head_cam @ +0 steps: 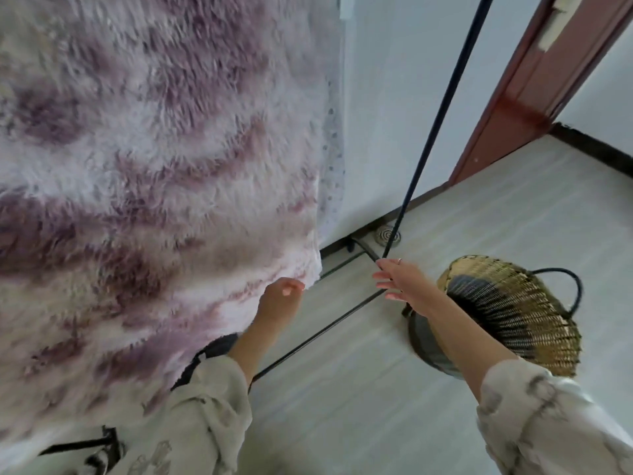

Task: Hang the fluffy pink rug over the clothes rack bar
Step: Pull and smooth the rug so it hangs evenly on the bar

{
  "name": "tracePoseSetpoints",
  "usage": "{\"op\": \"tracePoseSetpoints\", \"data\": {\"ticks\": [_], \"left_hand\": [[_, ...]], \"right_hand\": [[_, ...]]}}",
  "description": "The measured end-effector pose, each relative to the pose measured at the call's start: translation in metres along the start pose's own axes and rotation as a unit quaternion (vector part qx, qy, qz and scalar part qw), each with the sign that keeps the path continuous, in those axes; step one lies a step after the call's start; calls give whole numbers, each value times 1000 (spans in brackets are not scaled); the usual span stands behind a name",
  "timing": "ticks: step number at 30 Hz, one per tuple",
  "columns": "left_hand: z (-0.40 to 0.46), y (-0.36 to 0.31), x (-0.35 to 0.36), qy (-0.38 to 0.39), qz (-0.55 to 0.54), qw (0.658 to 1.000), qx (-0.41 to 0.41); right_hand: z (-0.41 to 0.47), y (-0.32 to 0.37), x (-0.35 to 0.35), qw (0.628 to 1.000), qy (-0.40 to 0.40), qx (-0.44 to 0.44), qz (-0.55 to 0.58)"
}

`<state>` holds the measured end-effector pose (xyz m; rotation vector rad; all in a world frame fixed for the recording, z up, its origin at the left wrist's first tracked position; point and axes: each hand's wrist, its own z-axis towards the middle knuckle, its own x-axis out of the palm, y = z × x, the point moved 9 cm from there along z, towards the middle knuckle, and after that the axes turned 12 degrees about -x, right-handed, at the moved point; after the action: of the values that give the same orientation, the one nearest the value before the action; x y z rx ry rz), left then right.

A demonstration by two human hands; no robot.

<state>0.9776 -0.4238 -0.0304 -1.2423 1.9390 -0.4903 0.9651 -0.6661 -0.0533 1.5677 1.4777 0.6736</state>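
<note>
The fluffy pink and white rug (144, 173) hangs down like a curtain and fills the left half of the view. Its top and the bar it hangs from are out of frame. My left hand (279, 298) sits at the rug's lower right corner with the fingers curled; whether it pinches the edge I cannot tell. My right hand (399, 281) is open with fingers spread, in front of the foot of the rack's black upright pole (442, 111) without gripping it. The rack's black base bars (322, 334) run across the floor below both hands.
A wicker basket (507, 313) with a black handle stands on the pale floor to the right of my right arm. A white wall, a floor drain (387, 235) and a dark red door frame (520, 84) lie behind.
</note>
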Motion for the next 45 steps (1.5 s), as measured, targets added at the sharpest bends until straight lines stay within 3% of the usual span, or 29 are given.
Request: {"op": "tracePoseSetpoints", "data": {"ticks": [8,11,17,19,22,24,28,36,42,45], "left_hand": [[52,-85,-18,-57,44,994,85],[49,-128,-19,-91,91,979,156],[2,-227,-24,-204,120,937,258],[-33,-266,-28,-280,134,885,346],[-99,-321,-39,-417,158,759,474],[-139,-352,-53,-487,165,692,506],[-196,-404,-85,-583,163,626,493],[-237,-482,-115,-636,208,605,431],[-235,-501,-130,-651,222,633,355],[-236,-507,-134,-633,215,635,387]], "right_hand": [[87,122,16,986,18,-148,-72],[98,190,21,969,18,-238,-63],[96,291,21,947,86,-308,-8],[84,313,20,936,112,-333,-3],[67,343,19,920,135,-367,27],[54,363,15,912,139,-382,46],[28,402,2,900,143,-407,69],[-29,474,-18,873,156,-452,93],[-42,499,-28,864,120,-474,117],[-40,501,-31,865,119,-473,115]]}}
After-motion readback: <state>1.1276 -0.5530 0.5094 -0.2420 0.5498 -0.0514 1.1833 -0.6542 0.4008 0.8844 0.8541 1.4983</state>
